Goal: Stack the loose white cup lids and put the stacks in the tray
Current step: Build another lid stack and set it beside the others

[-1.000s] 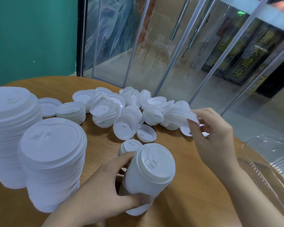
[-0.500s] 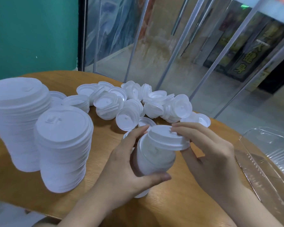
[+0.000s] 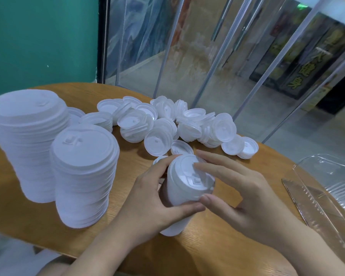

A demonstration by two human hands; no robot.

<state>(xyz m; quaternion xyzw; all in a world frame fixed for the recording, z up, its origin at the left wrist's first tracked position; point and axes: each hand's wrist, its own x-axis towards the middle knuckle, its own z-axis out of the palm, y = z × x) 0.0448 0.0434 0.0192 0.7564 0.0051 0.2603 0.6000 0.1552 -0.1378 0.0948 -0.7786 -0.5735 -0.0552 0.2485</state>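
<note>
While loose lids [image 3: 173,124] litter surface [image 3: 237,255]: left hand [image 3: 147,204] gripping held stack [image 3: 179,196], right hand [image 3: 245,198] fingers extended, pressing top lid [image 3: 189,174]; tray [image 3: 331,200] right.

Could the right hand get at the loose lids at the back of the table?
Probably yes. The right hand only rests its fingers on the stack that the left hand grips, and bare table lies between it and the loose lids.
</note>
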